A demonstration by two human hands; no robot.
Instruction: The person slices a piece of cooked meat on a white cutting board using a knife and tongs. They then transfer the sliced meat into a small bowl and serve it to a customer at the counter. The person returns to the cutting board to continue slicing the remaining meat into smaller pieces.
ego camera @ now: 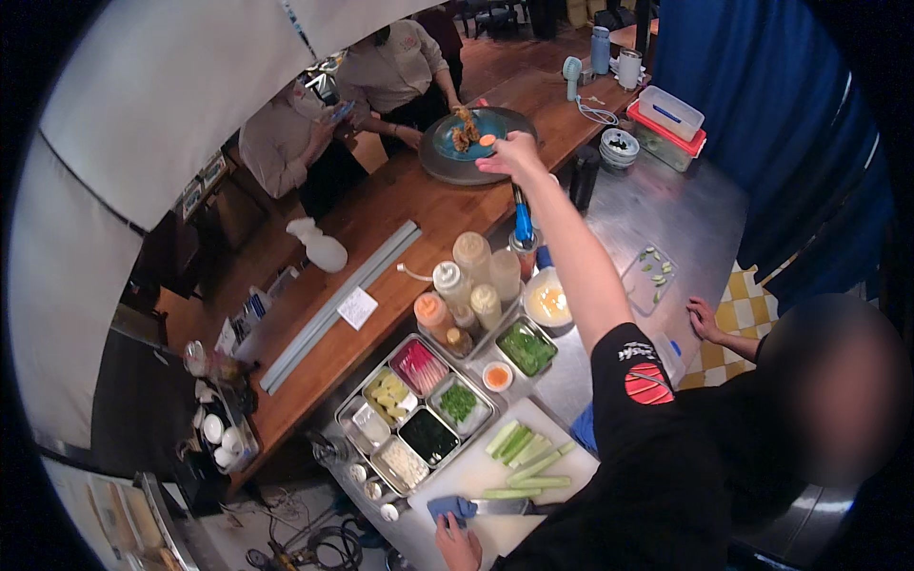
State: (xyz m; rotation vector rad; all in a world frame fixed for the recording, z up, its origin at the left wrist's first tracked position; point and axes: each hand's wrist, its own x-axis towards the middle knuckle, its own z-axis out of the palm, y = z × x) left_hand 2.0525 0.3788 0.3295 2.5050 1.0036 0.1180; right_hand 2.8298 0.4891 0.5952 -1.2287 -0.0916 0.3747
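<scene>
My right hand [510, 155] reaches across the counter to a blue plate [446, 148], its fingers pinching a small round orange item [488, 140] there. Browned, fried-looking food [465, 133] stands on that plate, which rests on a large dark round tray [457, 173]. Down at the bottom, my left hand [457, 544] touches a folded blue cloth [451, 508]; whether it grips the cloth is unclear. Beside the cloth a knife [500, 507] lies on the white cutting board [457, 492], near cut cucumber sticks [525, 446].
Metal ingredient pans [428, 433], squeeze bottles [451, 282] and a pan of green leaves [527, 347] crowd the steel counter. A co-worker's hand [703, 321] rests at its right edge. Two people [396, 68] stand beyond the wooden counter [343, 250], one touching the tray.
</scene>
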